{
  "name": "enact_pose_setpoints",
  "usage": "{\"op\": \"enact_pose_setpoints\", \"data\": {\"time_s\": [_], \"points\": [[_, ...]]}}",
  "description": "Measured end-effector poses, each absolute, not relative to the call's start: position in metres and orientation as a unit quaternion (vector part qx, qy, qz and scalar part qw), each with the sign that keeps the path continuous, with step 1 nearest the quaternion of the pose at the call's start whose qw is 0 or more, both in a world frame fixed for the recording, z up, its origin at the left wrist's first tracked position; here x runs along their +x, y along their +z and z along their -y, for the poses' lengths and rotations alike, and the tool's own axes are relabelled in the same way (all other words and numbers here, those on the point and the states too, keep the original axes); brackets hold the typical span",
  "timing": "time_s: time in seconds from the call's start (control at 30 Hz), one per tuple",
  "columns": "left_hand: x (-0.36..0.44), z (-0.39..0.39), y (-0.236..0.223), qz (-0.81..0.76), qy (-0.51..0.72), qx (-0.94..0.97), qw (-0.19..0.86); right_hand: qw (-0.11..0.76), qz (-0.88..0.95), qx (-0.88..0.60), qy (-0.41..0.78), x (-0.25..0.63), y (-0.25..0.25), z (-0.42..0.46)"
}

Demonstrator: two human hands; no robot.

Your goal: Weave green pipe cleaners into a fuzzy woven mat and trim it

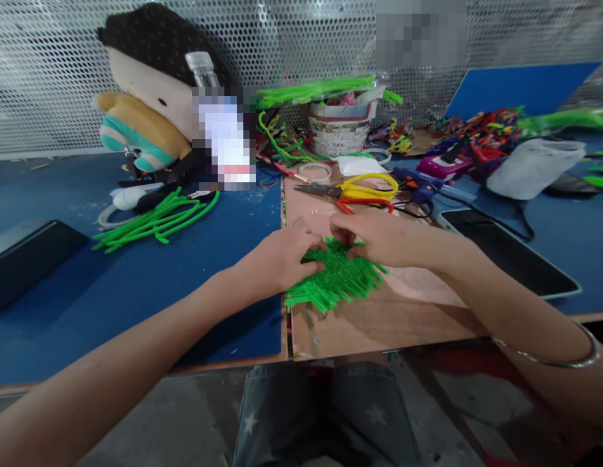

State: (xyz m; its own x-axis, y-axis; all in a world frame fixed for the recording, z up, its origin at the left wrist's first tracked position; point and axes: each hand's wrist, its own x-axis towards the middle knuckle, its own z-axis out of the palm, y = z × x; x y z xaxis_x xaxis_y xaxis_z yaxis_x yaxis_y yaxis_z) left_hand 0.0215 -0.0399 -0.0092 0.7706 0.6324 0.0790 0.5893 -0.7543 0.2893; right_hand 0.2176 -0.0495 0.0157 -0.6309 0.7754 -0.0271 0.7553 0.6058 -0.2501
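A mat-like cluster of short green pipe cleaner pieces lies on the wooden board in front of me. At its left edge, my left hand has its thumb and bent fingers closed on the pieces. From the upper right, my right hand reaches in with curled fingers, gripping at the top of the same cluster. The fingertips of both hands are partly hidden among the green fuzz. Just behind my right hand lie scissors with red handles and pliers with yellow handles.
Longer green pipe cleaners lie on the blue mat at left. A phone and a blue glue gun with its cord lie to the right. Behind stand a woven basket, a plush toy and a bottle.
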Motion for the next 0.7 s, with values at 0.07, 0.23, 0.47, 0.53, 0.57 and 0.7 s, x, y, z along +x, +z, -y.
{"op": "enact_pose_setpoints", "data": {"time_s": [0.07, 0.23, 0.47, 0.53, 0.57, 0.7], "points": [[0.0217, 0.0399, -0.0092, -0.325, 0.085, 0.934, 0.124, 0.039, 0.898, -0.423, 0.117, 0.2187, 0.0144, 0.0488], [0.0214, 0.0392, -0.0099, -0.316, 0.095, 0.936, 0.123, 0.028, 0.902, -0.419, 0.106, 0.2156, 0.0147, 0.0503], [0.0208, 0.0382, -0.0096, -0.306, 0.094, 0.938, 0.133, -0.006, 0.903, -0.417, 0.100, 0.2102, 0.0176, 0.0518], [0.0210, 0.0385, -0.0091, -0.306, 0.096, 0.938, 0.135, -0.015, 0.898, -0.427, 0.104, 0.2096, 0.0180, 0.0517], [0.0212, 0.0388, -0.0090, -0.306, 0.098, 0.937, 0.136, -0.020, 0.895, -0.431, 0.108, 0.2096, 0.0183, 0.0516], [0.0213, 0.0394, -0.0098, -0.316, 0.094, 0.936, 0.124, -0.010, 0.892, -0.438, 0.115, 0.2125, 0.0205, 0.0515]]}}
